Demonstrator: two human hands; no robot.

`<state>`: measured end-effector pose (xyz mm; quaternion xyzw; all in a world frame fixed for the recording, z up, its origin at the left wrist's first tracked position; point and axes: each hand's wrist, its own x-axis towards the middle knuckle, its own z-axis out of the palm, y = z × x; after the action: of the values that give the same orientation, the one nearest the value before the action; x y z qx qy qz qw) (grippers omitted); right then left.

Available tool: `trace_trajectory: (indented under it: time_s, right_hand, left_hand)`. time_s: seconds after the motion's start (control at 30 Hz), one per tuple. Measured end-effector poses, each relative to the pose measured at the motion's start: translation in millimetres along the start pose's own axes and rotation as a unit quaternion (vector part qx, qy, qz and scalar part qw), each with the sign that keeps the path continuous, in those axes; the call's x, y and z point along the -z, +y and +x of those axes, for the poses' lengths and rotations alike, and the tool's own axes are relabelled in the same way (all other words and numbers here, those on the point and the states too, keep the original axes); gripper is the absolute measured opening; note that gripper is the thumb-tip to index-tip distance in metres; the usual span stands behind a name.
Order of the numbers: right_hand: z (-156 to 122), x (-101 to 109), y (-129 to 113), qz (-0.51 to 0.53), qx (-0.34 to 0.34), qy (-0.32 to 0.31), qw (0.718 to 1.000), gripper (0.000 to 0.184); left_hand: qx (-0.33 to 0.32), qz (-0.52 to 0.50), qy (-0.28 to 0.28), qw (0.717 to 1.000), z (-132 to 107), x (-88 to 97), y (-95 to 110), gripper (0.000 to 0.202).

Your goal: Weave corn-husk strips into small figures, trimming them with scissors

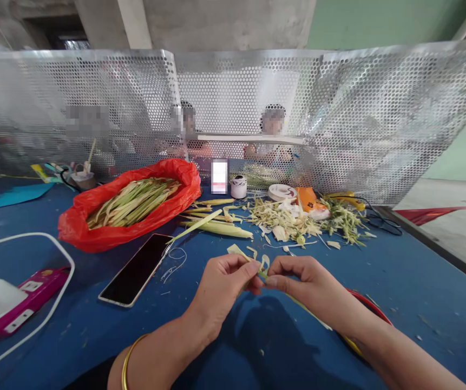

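Observation:
My left hand (230,279) is closed in a pinch on a pale green corn husk strip (238,250), whose broad end sticks up past the fingers. Against it, my right hand (303,276) pinches the same strip, thumb and forefinger together, with a small curl of husk between the two hands. A thin tail of the strip runs down under my right wrist. Beyond the hands lie several longer husk pieces (220,226) and a heap of husk scraps (275,216). Partly hidden under my right forearm is a tool with red and yellow handles (352,345).
A red plastic bag (74,225) full of husk strips stands at left. Nearby lie a phone (135,273), a magenta power strip (33,298) with a white cable, and a tape roll (282,192). A perforated metal screen (236,81) borders the back; people sit behind it.

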<state>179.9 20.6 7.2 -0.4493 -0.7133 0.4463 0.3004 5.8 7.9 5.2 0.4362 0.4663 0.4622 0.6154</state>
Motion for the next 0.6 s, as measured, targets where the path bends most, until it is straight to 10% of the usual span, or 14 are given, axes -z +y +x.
trace_trajectory:
  time_s: [0.33, 0.6]
  right_hand:
    - [2.6, -0.9, 3.4, -0.028, 0.016, 0.028, 0.999, 0.026]
    - [4.8, -19.8, 0.1, 0.235, -0.066, 0.098, 0.965, 0.027]
  left_hand:
    - [0.038, -0.026, 0.011, 0.999, 2.9, 1.6, -3.7, 0.026]
    - [0.037, 0.015, -0.035, 0.999, 1.4, -0.2, -9.2, 0.024]
